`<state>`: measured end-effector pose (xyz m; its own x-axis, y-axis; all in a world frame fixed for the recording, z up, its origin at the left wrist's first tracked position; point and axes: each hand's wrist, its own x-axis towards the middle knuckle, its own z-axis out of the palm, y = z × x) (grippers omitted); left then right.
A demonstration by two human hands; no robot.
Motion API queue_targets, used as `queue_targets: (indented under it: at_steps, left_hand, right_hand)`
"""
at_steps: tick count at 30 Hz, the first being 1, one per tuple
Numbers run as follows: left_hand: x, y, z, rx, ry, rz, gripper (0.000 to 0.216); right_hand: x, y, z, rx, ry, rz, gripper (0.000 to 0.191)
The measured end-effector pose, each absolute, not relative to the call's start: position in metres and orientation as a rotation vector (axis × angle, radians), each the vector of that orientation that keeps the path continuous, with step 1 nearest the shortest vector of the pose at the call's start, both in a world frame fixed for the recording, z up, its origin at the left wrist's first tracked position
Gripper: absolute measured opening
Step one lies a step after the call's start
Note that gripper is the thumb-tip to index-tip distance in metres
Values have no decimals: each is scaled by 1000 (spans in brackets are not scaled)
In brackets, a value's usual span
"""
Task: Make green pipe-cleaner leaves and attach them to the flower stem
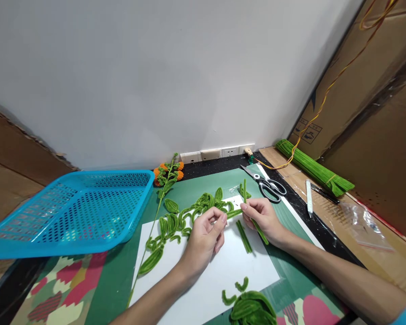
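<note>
My right hand [262, 219] pinches green pipe cleaners [261, 232]; one end stands up above the fingers and another part slants down below the palm. A short green length reaches left from it to my left hand [208, 234], whose thumb and fingertips are closed at its end. Just below the hands, a few cut pipe cleaner pieces [244, 237] lie on the white sheet [203, 289]. Behind and left of my left hand lie several looped green pipe cleaner leaves [171, 223] and curled bits. A pile of green leaf shapes [253, 309] sits at the front.
A blue plastic basket [98, 216] stands at left. Beside it lies a pipe cleaner stem with orange flowers [169, 174]. Scissors [267, 185] are at the back right, with a green pipe cleaner bundle [314, 167], a white tool [309, 198] and a plastic bag [368, 228] further right.
</note>
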<state>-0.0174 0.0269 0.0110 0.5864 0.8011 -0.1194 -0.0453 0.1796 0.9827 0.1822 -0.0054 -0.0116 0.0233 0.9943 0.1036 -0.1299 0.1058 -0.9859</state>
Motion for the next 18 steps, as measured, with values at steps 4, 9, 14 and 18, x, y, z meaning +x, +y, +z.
queue_targets:
  at_steps: [4, 9, 14, 18]
  left_hand:
    - [-17, 27, 11, 1239, 750, 704, 40]
    - [-17, 27, 10, 1201, 774, 727, 42]
    - [-17, 27, 12, 1170, 745, 715, 44]
    - [-16, 26, 13, 1142, 716, 731, 46]
  right_hand:
    - [183, -5, -11, -1031, -1114, 1243, 56]
    - [184, -5, -15, -1011, -1073, 1232, 48]
    - [181, -5, -10, -1026, -1076, 1199, 43]
    - [180, -5, -2, -1066, -1101, 1234, 46]
